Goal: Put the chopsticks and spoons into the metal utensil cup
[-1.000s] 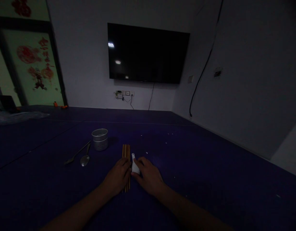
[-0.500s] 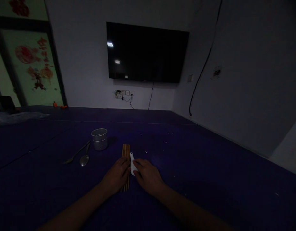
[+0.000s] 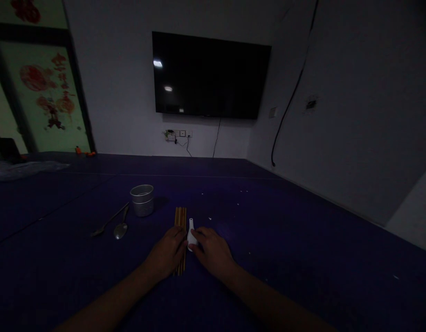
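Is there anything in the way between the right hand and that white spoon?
Nothing that I can see: the right hand has its fingers on the white spoon. The chopsticks, under the left hand, lie on the spoon's other side.

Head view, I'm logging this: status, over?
Left hand over slender brown chopsticks. Right hand touching white slim-handled spoon beside them. Silvery cylindrical metal cup apart, not blocking hands.

Dim scene, white glare spots on wide black rectangular television [image 3: 211, 76], soft shadow beside silver cylindrical metal cup [image 3: 142, 203], dark upper-right corner
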The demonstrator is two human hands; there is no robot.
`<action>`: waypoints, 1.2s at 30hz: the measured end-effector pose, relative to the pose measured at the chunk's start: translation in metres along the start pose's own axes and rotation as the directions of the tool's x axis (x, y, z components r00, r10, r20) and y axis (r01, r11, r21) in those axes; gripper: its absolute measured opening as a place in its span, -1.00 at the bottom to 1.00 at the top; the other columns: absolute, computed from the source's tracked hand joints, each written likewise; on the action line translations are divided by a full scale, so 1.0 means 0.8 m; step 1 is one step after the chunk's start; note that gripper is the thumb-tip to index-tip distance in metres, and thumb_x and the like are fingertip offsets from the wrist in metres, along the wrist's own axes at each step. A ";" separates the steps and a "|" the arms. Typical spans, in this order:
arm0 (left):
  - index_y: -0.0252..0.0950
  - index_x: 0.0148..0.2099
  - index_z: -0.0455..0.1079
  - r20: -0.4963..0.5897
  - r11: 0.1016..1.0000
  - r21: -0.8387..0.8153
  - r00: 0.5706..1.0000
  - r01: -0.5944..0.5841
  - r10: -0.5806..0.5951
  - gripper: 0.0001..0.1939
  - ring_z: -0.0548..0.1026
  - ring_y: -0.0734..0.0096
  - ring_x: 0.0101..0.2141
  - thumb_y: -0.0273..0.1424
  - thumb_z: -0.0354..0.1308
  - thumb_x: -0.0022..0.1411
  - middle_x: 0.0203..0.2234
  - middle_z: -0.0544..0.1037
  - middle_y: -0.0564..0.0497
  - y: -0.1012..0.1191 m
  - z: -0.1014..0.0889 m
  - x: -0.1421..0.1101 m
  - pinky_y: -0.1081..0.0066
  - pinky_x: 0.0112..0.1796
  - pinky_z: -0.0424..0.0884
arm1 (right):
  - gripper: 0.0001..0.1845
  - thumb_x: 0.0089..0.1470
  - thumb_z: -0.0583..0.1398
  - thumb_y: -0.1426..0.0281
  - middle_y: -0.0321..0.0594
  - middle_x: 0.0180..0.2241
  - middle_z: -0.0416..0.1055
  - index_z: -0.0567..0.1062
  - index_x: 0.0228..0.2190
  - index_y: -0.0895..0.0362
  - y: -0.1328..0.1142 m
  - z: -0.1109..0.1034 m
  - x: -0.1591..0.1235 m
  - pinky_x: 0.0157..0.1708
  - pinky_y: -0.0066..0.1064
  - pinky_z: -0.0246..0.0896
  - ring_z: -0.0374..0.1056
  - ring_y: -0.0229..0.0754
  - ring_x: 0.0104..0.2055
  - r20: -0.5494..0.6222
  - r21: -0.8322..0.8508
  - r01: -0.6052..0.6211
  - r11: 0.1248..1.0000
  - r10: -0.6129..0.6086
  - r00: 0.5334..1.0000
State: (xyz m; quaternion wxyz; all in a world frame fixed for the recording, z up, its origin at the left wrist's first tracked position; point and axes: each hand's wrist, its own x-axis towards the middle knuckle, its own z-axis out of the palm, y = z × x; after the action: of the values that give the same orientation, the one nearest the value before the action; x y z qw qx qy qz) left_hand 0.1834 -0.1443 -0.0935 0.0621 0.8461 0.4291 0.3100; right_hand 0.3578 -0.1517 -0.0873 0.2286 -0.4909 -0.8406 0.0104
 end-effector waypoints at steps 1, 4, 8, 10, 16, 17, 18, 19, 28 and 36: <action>-0.27 -0.04 0.37 0.000 1.000 0.001 1.000 0.001 -0.001 -0.71 0.38 0.24 -0.03 -0.43 -0.07 0.23 -0.05 0.43 -0.14 0.000 0.000 0.000 0.20 0.01 0.31 | -0.60 0.15 0.08 0.29 -0.11 -0.08 0.38 0.36 0.02 0.07 0.000 0.000 0.000 -0.11 -0.27 0.20 0.29 -0.07 -0.06 0.000 -0.002 -0.003 1.000 0.003 1.000; -0.27 -0.04 0.36 0.015 1.000 -0.001 1.000 0.010 -0.010 -0.71 0.38 0.24 -0.03 -0.43 -0.07 0.24 -0.04 0.43 -0.14 0.001 0.000 0.001 0.21 0.01 0.31 | -0.61 0.15 0.08 0.29 -0.12 -0.10 0.39 0.37 0.02 0.07 -0.002 -0.001 0.001 -0.11 -0.28 0.20 0.29 -0.07 -0.06 -0.002 -0.004 -0.017 1.000 0.017 1.000; -0.28 -0.04 0.37 0.026 1.000 -0.002 1.000 0.012 -0.012 -0.71 0.36 0.23 0.00 -0.43 -0.08 0.24 -0.03 0.42 -0.15 0.001 0.000 0.002 0.20 0.03 0.29 | -0.60 0.14 0.09 0.29 -0.12 -0.11 0.39 0.37 0.02 0.09 -0.003 -0.002 0.002 -0.12 -0.28 0.21 0.29 -0.07 -0.07 -0.008 0.005 -0.023 1.000 0.023 1.000; -0.28 -0.04 0.36 0.014 1.000 0.002 1.000 0.017 -0.017 -0.71 0.37 0.23 0.00 -0.42 -0.08 0.24 -0.03 0.42 -0.16 0.000 0.001 0.001 0.21 0.02 0.30 | -0.60 0.15 0.09 0.28 -0.12 -0.11 0.39 0.37 0.02 0.08 -0.004 -0.002 0.001 -0.11 -0.28 0.21 0.29 -0.07 -0.06 -0.016 0.010 -0.020 1.000 0.020 1.000; -0.27 -0.01 0.34 -0.013 1.000 0.016 1.000 -0.010 0.010 -0.70 0.37 0.25 -0.01 -0.38 -0.09 0.26 -0.04 0.43 -0.13 -0.003 0.001 -0.001 0.21 0.01 0.31 | -0.60 0.17 0.06 0.25 -0.14 -0.10 0.38 0.35 0.03 0.06 -0.004 -0.002 0.000 -0.13 -0.31 0.23 0.32 -0.11 -0.08 -0.050 0.047 -0.019 0.999 0.022 0.999; -0.27 -0.01 0.34 -0.024 1.000 0.019 1.000 -0.010 0.010 -0.70 0.37 0.25 -0.01 -0.37 -0.10 0.27 -0.04 0.43 -0.13 -0.003 0.000 -0.001 0.21 0.01 0.31 | -0.61 0.18 0.05 0.25 -0.15 -0.10 0.38 0.36 0.02 0.05 -0.004 -0.002 0.000 -0.13 -0.32 0.23 0.32 -0.12 -0.09 -0.057 0.055 -0.019 0.998 0.022 0.998; -0.27 -0.01 0.33 -0.035 1.000 0.020 0.999 -0.008 0.009 -0.69 0.37 0.25 -0.01 -0.36 -0.11 0.28 -0.05 0.43 -0.13 -0.002 -0.001 0.000 0.21 0.00 0.31 | -0.62 0.18 0.04 0.25 -0.15 -0.11 0.38 0.36 0.02 0.05 -0.004 -0.003 -0.001 -0.13 -0.32 0.23 0.33 -0.13 -0.10 -0.065 0.061 -0.016 0.998 0.020 0.998; -0.27 -0.01 0.33 -0.046 1.000 0.018 0.999 -0.007 0.007 -0.69 0.38 0.26 -0.03 -0.34 -0.12 0.28 -0.06 0.44 -0.12 -0.001 -0.003 0.001 0.22 -0.01 0.32 | -0.63 0.19 0.04 0.26 -0.16 -0.11 0.39 0.37 0.01 0.05 -0.004 -0.003 -0.001 -0.13 -0.33 0.23 0.33 -0.14 -0.10 -0.072 0.066 -0.012 0.998 0.017 0.997; -0.28 -0.26 0.37 -0.185 0.976 0.215 0.980 -0.033 0.074 -0.65 0.43 0.33 -0.29 -0.30 -0.23 0.32 -0.38 0.49 -0.05 -0.002 -0.037 0.003 0.33 -0.22 0.36 | -0.70 0.20 0.02 0.32 -0.19 -0.17 0.41 0.44 -0.09 0.06 -0.003 -0.001 -0.003 -0.16 -0.36 0.22 0.34 -0.18 -0.13 -0.101 0.068 0.005 0.998 0.002 0.995; -0.29 -0.39 0.35 -0.408 0.695 0.594 0.896 0.405 -0.173 -0.67 0.42 0.24 -0.34 -0.29 -0.17 0.28 -0.43 0.48 -0.10 -0.048 -0.102 0.008 0.39 -0.40 0.28 | -0.70 0.20 0.01 0.32 -0.21 -0.23 0.44 0.48 -0.15 0.05 -0.007 -0.006 -0.007 -0.22 -0.39 0.22 0.37 -0.19 -0.20 -0.082 0.066 -0.010 0.998 0.015 0.997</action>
State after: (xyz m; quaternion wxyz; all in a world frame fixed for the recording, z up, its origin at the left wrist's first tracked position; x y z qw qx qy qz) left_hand 0.1129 -0.1286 -0.0396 -0.2655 0.6702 0.6443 0.2554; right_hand 0.3572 -0.1604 -0.0835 0.2791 -0.4884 -0.8266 0.0191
